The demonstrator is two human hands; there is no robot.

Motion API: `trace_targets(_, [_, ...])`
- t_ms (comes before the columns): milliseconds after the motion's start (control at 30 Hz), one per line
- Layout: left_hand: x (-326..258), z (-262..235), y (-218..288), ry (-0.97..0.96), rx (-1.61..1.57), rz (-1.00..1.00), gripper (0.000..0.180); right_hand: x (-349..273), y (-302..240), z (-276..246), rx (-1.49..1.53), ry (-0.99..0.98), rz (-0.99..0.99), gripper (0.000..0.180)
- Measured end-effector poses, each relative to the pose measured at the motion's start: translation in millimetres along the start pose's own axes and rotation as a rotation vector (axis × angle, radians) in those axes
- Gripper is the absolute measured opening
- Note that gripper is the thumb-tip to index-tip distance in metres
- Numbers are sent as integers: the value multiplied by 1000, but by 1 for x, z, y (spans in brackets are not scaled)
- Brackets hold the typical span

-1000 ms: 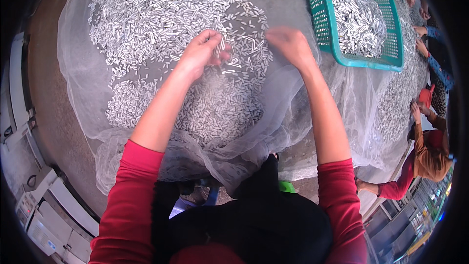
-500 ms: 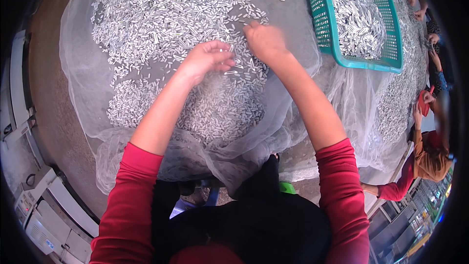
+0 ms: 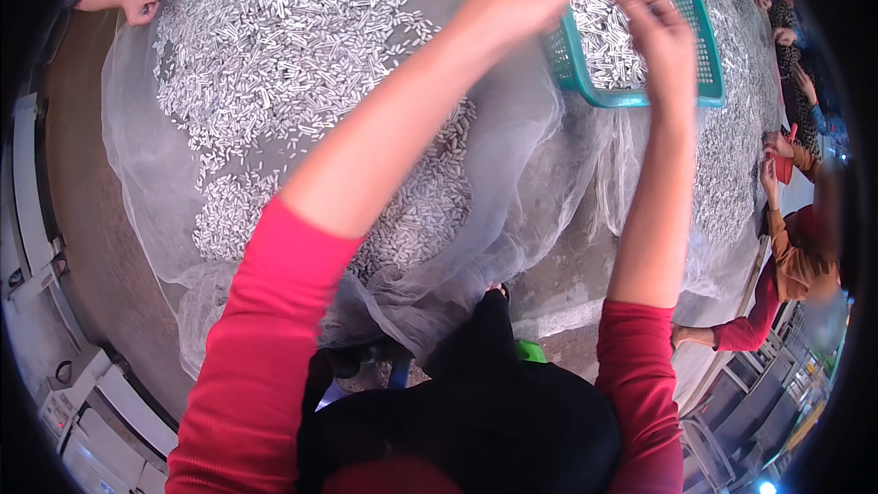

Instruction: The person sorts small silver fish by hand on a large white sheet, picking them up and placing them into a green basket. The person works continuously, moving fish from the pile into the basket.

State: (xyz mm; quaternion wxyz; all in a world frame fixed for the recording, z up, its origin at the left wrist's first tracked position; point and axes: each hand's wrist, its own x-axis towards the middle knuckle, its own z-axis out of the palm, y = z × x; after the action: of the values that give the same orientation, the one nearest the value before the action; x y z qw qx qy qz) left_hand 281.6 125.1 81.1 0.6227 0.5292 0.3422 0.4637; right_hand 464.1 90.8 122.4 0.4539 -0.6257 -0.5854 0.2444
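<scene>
Both my hands are raised over the green plastic basket (image 3: 569,64), which holds many shiny, silvery elongated pieces (image 3: 605,41). At its left rim, my left hand (image 3: 521,0) has its fingers curled together; whatever is in them is hidden. My right hand (image 3: 660,32) hangs over the basket's right part, blurred, with bent fingers apart and nothing visible in them. Left of the basket a wide heap of small silvery-grey capsule-shaped pieces (image 3: 274,46) covers the table. A smaller pile of duller grey pieces (image 3: 425,210) lies nearer me, partly hidden by my left forearm.
A sheer white net (image 3: 512,142) lies under the pieces and hangs over the near edge. Another person's hand (image 3: 139,5) is at the heap's far left. Along the right, several people's hands work beside another spread of pieces (image 3: 732,155). One person holds a red object (image 3: 784,167).
Both my hands have moved from the heap up and right to the basket. My right hand's fingers have loosened, while my left hand's have curled. The view has shifted slightly.
</scene>
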Motion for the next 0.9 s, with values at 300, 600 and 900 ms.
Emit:
trace_targets(300, [28, -16, 42, -46, 162, -251, 23, -19, 16, 7, -663, 292, -624, 20])
trace_targets(600, [-135, -171, 0, 204, 281, -594, 25, -118, 17, 167, -479, -732, -451, 15])
trace_targets(900, [-222, -222, -26, 277, 307, -801, 15, -127, 11, 203, -620, -713, -679, 14])
